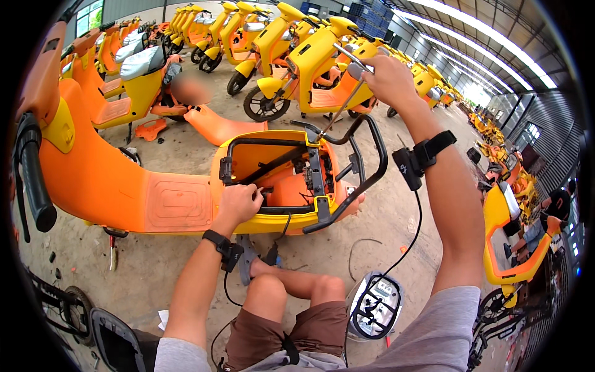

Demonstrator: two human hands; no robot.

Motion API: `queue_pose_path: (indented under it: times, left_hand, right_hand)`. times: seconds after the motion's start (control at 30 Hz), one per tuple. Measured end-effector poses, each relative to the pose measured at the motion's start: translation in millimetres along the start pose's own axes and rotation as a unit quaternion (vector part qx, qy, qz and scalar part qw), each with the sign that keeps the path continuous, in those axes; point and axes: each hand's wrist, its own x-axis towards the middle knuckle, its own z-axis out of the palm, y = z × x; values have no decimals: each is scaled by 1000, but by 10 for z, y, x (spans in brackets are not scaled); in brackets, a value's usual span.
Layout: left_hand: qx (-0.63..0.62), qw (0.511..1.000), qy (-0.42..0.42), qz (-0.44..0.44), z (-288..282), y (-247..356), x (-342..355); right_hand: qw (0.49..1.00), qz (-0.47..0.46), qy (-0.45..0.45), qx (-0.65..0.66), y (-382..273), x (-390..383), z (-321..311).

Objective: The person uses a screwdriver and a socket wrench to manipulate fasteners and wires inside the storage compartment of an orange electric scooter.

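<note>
- Right hand [390, 80] is gripping a metal T-shaped tool [342, 108], shaft slanting down-left from it toward the open compartment's [288, 192] rear end.
- Left hand [238, 203] is resting at the compartment's near edge, fingers curling; can't tell if gripping.
- Orange-yellow scooter [180, 201] is sitting below both hands, black rack [379, 146] curving below the right.

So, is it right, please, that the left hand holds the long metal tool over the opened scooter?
Not quite: the head view shows the right hand holding the long metal tool over the opened scooter; the left hand is at the compartment rim.
</note>
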Motion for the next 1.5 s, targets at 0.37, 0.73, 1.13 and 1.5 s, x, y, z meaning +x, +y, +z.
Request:
queue_pose_path:
  times: [0.37, 0.73, 1.13, 1.5]
  left_hand:
    - [-1, 999, -28, -25, -13, -7, -6]
    - [-42, 999, 10, -13, -60, 25, -10]
    - [-17, 1000, 18, 10, 4, 40, 12]
    - [-6, 1000, 2, 7, -4, 34, 13]
  right_hand:
    - [959, 166, -146, 175, -263, 193, -93]
    - [996, -37, -1, -86, 57, -25, 65]
    - [990, 102, -85, 56, -33, 150, 106]
    - [999, 25, -21, -17, 25, 50, 111]
